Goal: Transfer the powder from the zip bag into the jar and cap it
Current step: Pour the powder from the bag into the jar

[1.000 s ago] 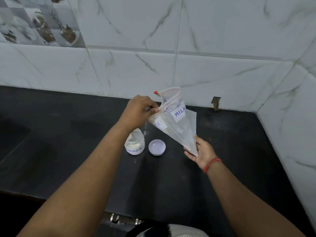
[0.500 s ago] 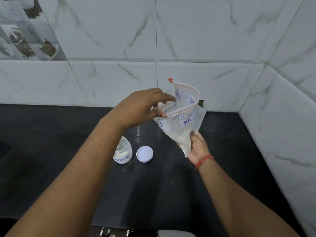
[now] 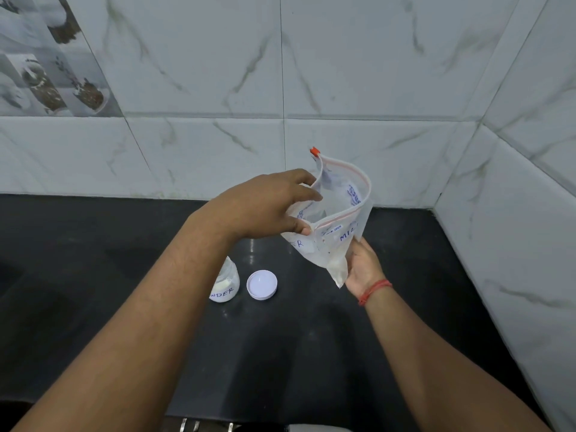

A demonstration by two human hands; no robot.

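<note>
A clear zip bag (image 3: 335, 219) with a red slider and handwritten labels hangs in the air above the counter, mouth up and spread wide. My left hand (image 3: 268, 207) pinches the near-left rim of the mouth. My right hand (image 3: 363, 266) cups the bag's lower corner, where a little white powder sits. Below my left forearm stands a small open glass jar (image 3: 226, 283) with white powder in its bottom and a label ending "WDER", partly hidden by the arm. Its white cap (image 3: 261, 284) lies flat on the counter just to the jar's right.
The black counter (image 3: 280, 353) meets white marble-look wall tiles at the back and on the right, forming a corner (image 3: 436, 207). Metal handles (image 3: 205, 425) show at the counter's front edge.
The bag has turned from tilted with its mouth to the left to upright, and its mouth now gapes wide. My right hand has slid up under its lower corner. The camera view shifted left.
</note>
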